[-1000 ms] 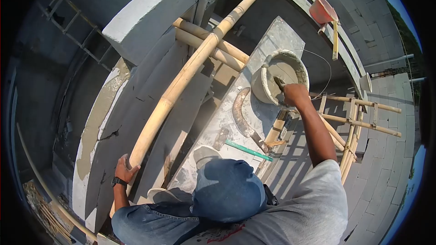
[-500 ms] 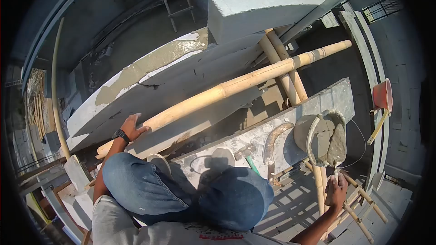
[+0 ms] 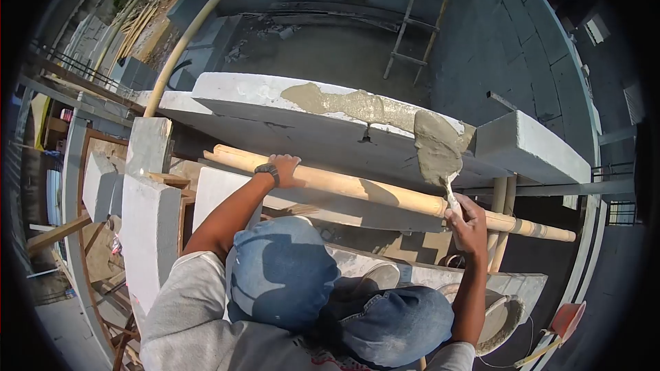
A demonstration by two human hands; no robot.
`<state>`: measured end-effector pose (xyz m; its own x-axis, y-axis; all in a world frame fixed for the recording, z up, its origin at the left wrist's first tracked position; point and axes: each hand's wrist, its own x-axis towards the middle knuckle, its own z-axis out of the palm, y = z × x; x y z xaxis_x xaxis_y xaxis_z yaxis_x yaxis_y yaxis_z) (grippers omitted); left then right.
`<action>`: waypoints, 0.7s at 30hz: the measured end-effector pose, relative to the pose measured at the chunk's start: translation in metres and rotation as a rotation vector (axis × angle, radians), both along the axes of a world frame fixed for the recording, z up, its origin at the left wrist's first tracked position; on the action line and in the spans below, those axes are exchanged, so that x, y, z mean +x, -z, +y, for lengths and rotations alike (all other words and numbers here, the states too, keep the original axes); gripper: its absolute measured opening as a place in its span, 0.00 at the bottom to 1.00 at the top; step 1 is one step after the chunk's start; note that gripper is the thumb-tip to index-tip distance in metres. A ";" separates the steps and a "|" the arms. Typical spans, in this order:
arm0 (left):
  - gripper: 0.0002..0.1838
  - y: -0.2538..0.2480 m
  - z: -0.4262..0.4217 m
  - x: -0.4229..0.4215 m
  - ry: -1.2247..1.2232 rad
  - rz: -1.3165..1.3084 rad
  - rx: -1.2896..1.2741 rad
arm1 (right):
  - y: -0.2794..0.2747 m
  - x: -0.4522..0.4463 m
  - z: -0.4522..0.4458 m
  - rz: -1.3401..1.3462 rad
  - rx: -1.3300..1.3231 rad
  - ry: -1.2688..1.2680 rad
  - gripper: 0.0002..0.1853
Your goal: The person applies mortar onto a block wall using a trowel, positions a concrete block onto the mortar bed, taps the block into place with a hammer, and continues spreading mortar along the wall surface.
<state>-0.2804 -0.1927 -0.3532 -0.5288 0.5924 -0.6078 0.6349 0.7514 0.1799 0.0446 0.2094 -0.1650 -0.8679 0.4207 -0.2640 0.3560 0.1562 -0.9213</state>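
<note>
My right hand (image 3: pixel 469 225) is closed around the handle of a trowel (image 3: pixel 451 189), whose blade is covered by a thick load of grey mortar (image 3: pixel 438 148). The loaded blade is at the top edge of a white block wall (image 3: pixel 240 89); whether it touches is unclear. A band of wet mortar (image 3: pixel 337 102) lies along that top, left of the blade. With a watch on its wrist, my left hand (image 3: pixel 284 170) grips a horizontal bamboo pole (image 3: pixel 364 189) in front of the wall. A mortar bucket (image 3: pixel 517 319) stands low at right, partly hidden by my right arm.
At the wall's right end sits a raised white block (image 3: pixel 533 144). A ladder (image 3: pixel 419 24) leans in the room beyond. Below me runs a plank (image 3: pixel 533 285), with a red scoop (image 3: pixel 568 319) off to its right. Another bamboo pole (image 3: pixel 185 38) rises at left.
My right hand has brought the trowel from the bucket up to the wall top, now loaded with mortar. My view has turned toward the wall. My left hand stays at the bamboo pole.
</note>
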 end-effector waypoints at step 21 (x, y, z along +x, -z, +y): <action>0.51 -0.001 -0.006 0.012 -0.122 -0.030 0.092 | 0.042 -0.353 -0.189 0.090 1.192 -0.736 0.16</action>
